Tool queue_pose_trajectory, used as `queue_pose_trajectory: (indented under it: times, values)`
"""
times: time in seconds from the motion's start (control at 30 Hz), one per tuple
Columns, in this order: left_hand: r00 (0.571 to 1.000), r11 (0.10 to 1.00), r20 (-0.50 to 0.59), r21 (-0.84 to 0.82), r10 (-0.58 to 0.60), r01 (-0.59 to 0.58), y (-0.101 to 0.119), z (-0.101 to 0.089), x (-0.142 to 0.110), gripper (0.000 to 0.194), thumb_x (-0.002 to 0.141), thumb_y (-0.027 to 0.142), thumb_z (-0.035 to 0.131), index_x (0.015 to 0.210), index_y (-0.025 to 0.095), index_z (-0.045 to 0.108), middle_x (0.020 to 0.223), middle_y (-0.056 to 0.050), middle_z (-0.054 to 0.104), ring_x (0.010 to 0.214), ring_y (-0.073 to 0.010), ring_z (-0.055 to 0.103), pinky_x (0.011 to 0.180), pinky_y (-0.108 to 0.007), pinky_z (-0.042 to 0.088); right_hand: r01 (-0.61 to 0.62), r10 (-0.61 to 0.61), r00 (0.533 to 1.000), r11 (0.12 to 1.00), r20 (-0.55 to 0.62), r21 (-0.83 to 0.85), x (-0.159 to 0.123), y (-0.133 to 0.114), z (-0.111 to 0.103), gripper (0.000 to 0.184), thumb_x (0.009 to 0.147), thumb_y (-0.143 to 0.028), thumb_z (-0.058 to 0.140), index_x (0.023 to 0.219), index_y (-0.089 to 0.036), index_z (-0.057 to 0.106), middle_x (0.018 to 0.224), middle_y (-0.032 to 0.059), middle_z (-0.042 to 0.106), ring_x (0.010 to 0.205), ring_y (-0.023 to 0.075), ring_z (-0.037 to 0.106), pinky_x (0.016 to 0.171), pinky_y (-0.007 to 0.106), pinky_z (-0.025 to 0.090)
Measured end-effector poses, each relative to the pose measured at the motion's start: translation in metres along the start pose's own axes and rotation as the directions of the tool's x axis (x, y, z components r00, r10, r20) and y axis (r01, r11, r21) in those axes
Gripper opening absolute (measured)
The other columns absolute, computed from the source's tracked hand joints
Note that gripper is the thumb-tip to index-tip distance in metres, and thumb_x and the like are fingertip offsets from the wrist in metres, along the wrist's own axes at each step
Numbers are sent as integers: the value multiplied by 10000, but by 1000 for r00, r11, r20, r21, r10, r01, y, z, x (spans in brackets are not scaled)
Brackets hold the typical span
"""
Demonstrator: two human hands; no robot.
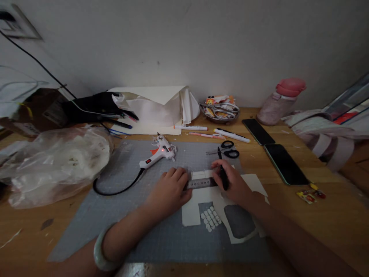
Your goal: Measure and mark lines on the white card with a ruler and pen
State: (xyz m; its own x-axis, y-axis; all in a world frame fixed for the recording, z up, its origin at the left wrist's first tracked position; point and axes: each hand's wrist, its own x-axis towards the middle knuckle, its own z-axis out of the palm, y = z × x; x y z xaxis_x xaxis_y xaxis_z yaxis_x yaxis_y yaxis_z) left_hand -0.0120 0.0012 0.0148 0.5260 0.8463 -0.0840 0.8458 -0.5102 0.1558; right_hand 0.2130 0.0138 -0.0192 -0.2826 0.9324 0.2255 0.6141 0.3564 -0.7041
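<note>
My left hand [173, 189] is closed on the left end of a short metal ruler [200, 183], which lies across cut cream card [190, 214]. In my right hand [233, 184] is a black pen [223, 177], held upright; these fingers also come up to the ruler's right end. Just above the ruler, a drawn rectangle [198, 174] shows on the card. Small rounded white pieces [211, 218] lie grouped in rows below, beside a large hole cut in the card. Black-handled scissors [230, 153] rest beyond my right hand.
A glue gun [158, 154] with a lit red light lies on the grey cutting mat [121, 223], its cord curving left. Plastic bags [60, 165] fill the left side. Markers [232, 135], a bowl [220, 115], two phones [286, 164] and a pink-lidded bottle [278, 104] stand or lie behind and right.
</note>
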Motion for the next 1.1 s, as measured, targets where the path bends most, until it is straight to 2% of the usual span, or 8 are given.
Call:
queue_pose_trajectory:
  times: [0.83, 1.1]
  values:
    - [1000, 1000, -6, 12, -5, 5, 0, 1, 1, 195, 879, 291, 522, 993, 157, 607, 1091, -81, 618, 998, -258, 554, 835, -395, 488, 20, -20, 1000, 1000, -16, 7, -1, -2, -1, 202, 872, -241, 490, 1072, -216, 508, 887, 61, 609, 781, 191, 585, 756, 362, 476]
    - [1000, 1000, 17, 16, -6, 6, 1, -1, 1, 194, 885, 282, 510, 1001, 159, 605, 1097, -83, 616, 993, -263, 554, 826, -401, 487, -8, 9, 1000, 999, -15, 42, 0, -1, 0, 208, 882, -217, 466, 1084, -213, 519, 977, 80, 633, 843, 197, 603, 783, 357, 480]
